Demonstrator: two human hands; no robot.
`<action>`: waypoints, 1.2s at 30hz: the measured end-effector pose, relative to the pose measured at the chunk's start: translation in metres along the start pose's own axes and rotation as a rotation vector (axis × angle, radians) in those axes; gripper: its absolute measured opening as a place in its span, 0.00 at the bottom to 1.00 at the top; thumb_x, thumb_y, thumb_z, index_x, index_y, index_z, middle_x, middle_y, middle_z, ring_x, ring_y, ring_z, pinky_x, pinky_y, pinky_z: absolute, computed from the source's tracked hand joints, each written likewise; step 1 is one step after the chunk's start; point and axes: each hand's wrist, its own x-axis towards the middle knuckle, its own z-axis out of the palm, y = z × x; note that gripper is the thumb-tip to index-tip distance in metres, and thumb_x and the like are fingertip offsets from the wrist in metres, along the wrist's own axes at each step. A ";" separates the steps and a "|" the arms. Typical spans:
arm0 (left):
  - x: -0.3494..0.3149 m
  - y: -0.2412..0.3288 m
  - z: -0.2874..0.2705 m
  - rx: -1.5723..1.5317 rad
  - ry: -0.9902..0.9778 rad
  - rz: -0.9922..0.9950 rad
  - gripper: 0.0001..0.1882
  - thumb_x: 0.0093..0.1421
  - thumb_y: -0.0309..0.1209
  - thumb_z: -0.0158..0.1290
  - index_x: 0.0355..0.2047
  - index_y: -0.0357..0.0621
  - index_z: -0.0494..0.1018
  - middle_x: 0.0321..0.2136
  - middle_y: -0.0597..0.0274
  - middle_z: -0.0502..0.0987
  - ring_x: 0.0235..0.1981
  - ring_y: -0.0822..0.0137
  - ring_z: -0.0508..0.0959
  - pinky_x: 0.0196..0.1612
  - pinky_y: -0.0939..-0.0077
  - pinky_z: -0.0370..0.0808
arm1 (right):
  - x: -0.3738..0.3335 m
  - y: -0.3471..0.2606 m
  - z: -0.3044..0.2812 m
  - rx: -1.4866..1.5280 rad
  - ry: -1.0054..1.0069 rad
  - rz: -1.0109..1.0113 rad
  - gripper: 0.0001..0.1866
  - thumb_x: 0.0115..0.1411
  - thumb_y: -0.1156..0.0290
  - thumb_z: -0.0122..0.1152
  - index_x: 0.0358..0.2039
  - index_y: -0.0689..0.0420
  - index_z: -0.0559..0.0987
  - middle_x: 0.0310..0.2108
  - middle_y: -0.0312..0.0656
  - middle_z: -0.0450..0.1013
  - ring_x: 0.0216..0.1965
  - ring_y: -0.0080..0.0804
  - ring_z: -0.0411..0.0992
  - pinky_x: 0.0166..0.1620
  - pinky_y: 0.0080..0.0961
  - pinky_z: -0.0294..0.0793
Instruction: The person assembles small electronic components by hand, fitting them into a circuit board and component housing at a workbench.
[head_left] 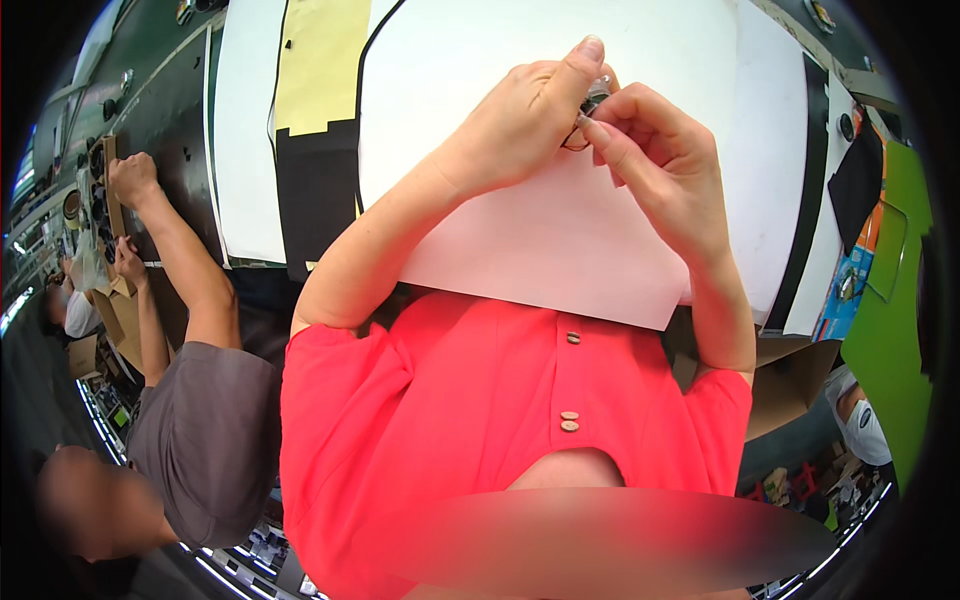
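Observation:
Above the white worktop (pixel 480 80), my two hands meet around a small dark part with a clear or shiny cap (pixel 597 90) and a thin dark wire loop. My left hand (pixel 545 115) is closed round the part, its thumb raised along the side. From the right, my right hand (pixel 660 150) pinches at the wire with thumb and forefinger. Fingers cover most of the part, so its exact kind cannot be made out. A pale sheet (pixel 560 245) spreads under my forearms toward my red shirt.
Black and yellow strips (pixel 320 70) run along the worktop's left side, with a dark cable beside them. A co-worker (pixel 200 440) in a grey shirt works at the left bench near cardboard boxes. At right are a black strip (pixel 808 190), a green panel (pixel 900 300) and an open carton (pixel 795 385).

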 end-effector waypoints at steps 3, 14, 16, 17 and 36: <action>0.002 0.003 -0.006 -0.018 -0.096 -0.030 0.41 0.72 0.64 0.27 0.36 0.41 0.78 0.20 0.65 0.73 0.22 0.75 0.71 0.28 0.79 0.67 | 0.002 0.005 -0.008 -0.089 0.075 -0.097 0.05 0.67 0.74 0.61 0.39 0.62 0.76 0.29 0.34 0.74 0.27 0.16 0.70 0.30 0.14 0.70; -0.001 0.002 -0.010 -0.191 -0.129 -0.138 0.43 0.69 0.68 0.33 0.59 0.40 0.73 0.34 0.54 0.80 0.30 0.67 0.82 0.25 0.78 0.77 | 0.005 0.005 -0.012 0.049 -0.033 -0.004 0.13 0.68 0.74 0.60 0.51 0.62 0.73 0.33 0.38 0.75 0.36 0.22 0.78 0.35 0.16 0.79; 0.002 -0.002 -0.012 -0.135 -0.082 0.052 0.36 0.71 0.60 0.38 0.59 0.41 0.72 0.37 0.53 0.80 0.32 0.67 0.82 0.28 0.77 0.79 | 0.007 0.009 -0.014 0.029 0.076 0.006 0.12 0.69 0.74 0.60 0.51 0.61 0.74 0.32 0.37 0.76 0.35 0.21 0.78 0.35 0.15 0.78; 0.003 -0.001 -0.013 -0.085 -0.029 0.232 0.29 0.73 0.52 0.43 0.59 0.41 0.72 0.41 0.52 0.80 0.33 0.67 0.83 0.31 0.77 0.81 | 0.008 0.010 -0.015 0.016 0.180 0.022 0.12 0.69 0.74 0.60 0.51 0.61 0.74 0.32 0.36 0.76 0.35 0.20 0.78 0.35 0.14 0.78; -0.003 0.000 0.002 -0.063 0.140 0.344 0.06 0.64 0.22 0.58 0.41 0.36 0.77 0.32 0.58 0.84 0.31 0.70 0.86 0.34 0.79 0.84 | 0.009 0.014 -0.003 0.056 0.262 -0.003 0.12 0.69 0.67 0.61 0.46 0.61 0.73 0.28 0.37 0.77 0.31 0.19 0.78 0.33 0.15 0.76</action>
